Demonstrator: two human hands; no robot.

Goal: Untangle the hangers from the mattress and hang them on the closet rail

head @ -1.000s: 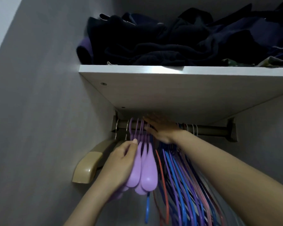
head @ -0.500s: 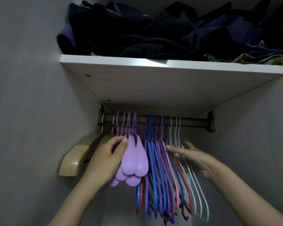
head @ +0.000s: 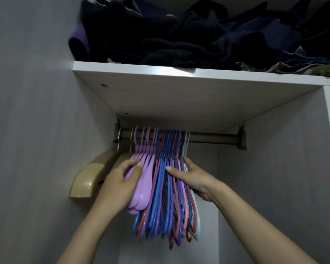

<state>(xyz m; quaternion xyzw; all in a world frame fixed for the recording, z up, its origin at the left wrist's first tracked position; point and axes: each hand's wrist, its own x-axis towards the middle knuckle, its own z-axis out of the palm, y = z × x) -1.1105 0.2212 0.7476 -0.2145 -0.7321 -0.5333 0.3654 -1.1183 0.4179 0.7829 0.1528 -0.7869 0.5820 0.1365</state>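
Observation:
A brown closet rail (head: 211, 138) runs under a white shelf. Several wide lilac hangers (head: 143, 180) hang at its left, with a tight bunch of thin blue, purple, red, pink and white hangers (head: 166, 202) right beside them. My left hand (head: 120, 181) grips the lilac hangers from the left, thumb across their front. My right hand (head: 194, 178) presses flat against the right side of the thin bunch, its fingers spread over the hangers and its thumb behind them. All hooks sit on the rail.
Two beige wooden hangers (head: 88, 180) hang at the rail's far left against the grey wall. The white shelf (head: 179, 73) above carries a pile of dark clothes (head: 179, 35). The rail's right half is bare up to its bracket (head: 243, 139).
My right hand dropped from the rail, went round to the right of the thin hangers and now pushes them left against the lilac ones. The bunch has closed up.

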